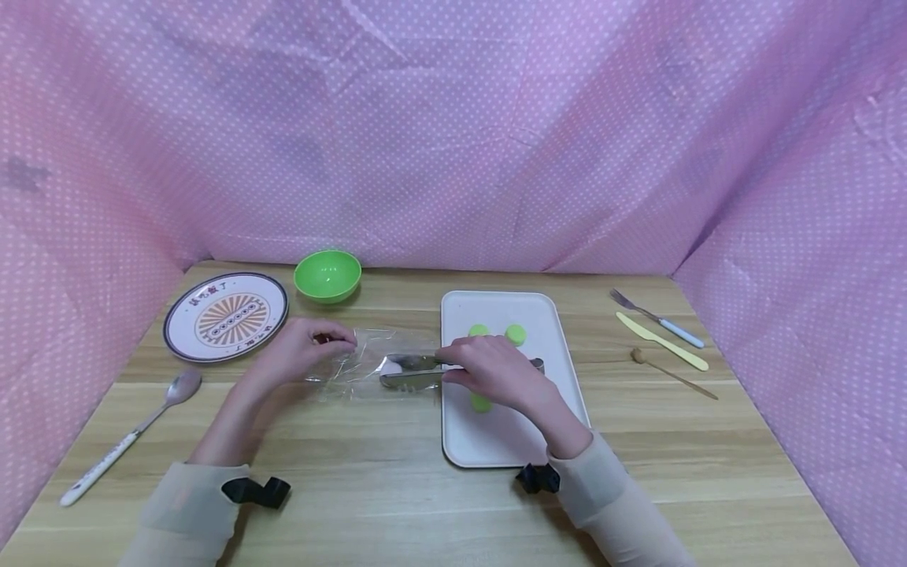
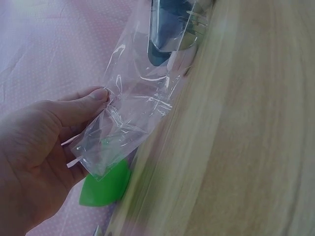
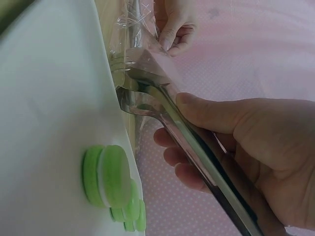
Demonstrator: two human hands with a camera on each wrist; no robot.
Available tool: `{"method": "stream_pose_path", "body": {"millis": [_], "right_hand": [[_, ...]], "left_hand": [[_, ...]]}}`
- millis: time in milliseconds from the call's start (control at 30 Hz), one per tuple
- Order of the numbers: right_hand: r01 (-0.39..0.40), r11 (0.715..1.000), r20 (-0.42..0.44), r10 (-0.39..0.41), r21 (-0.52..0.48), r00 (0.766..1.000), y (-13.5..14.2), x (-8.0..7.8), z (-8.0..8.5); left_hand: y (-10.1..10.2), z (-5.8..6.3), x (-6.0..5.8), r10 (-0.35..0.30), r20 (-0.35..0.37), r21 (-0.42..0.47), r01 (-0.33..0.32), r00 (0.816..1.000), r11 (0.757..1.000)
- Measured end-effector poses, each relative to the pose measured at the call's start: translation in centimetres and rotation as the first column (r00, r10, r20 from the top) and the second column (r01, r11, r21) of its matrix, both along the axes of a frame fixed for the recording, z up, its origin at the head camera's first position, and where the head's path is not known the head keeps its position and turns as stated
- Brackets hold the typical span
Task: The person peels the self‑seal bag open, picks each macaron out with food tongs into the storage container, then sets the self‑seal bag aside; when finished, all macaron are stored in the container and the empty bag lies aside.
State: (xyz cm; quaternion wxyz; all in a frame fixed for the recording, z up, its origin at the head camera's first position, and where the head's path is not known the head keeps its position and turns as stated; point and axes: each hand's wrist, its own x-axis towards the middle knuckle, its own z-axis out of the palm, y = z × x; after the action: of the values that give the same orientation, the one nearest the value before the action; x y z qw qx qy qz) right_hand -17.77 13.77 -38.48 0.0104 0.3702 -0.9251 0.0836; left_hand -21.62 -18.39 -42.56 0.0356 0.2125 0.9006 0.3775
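A clear plastic bag (image 2: 130, 110) stretches out from my left hand (image 1: 305, 346), which pinches its closed-looking end between thumb and fingers. My right hand (image 1: 492, 368) grips metal tongs (image 1: 414, 362) across the left edge of a white tray (image 1: 510, 441). The tongs' two arms stand apart, pointing left, and their heads show through the bag's film in the left wrist view. Green macarons (image 3: 115, 177) with a pale filling sit on the tray near the right hand, which partly covers them in the head view.
Back left are a green bowl (image 1: 327, 277) and a patterned plate (image 1: 230, 319). A long-handled spoon (image 1: 135, 433) lies at left. Toward the right edge lie a fork (image 1: 655, 317), a yellow knife (image 1: 662, 342) and a thin wooden stick with a rounded head (image 1: 673, 373). Pink dotted cloth (image 1: 453, 157) hangs behind.
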Motion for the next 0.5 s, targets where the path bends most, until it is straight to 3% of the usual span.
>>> {"method": "stream_pose_path", "body": {"millis": [300,500], "right_hand": [[-0.009,0.999,0.028,0.010,-0.037,1.000,0.3,-0.1,0.4],[0.018,0.998,0.050,-0.015,-0.060,0.999,2.6,0.1,1.6]], "left_hand": [[-0.2,0.0,0.1,0.002,-0.013,0.011,-0.002,1.000,1.000],[-0.2,0.0,0.0,0.013,-0.044,0.006,-0.013,0.999,1.000]]}}
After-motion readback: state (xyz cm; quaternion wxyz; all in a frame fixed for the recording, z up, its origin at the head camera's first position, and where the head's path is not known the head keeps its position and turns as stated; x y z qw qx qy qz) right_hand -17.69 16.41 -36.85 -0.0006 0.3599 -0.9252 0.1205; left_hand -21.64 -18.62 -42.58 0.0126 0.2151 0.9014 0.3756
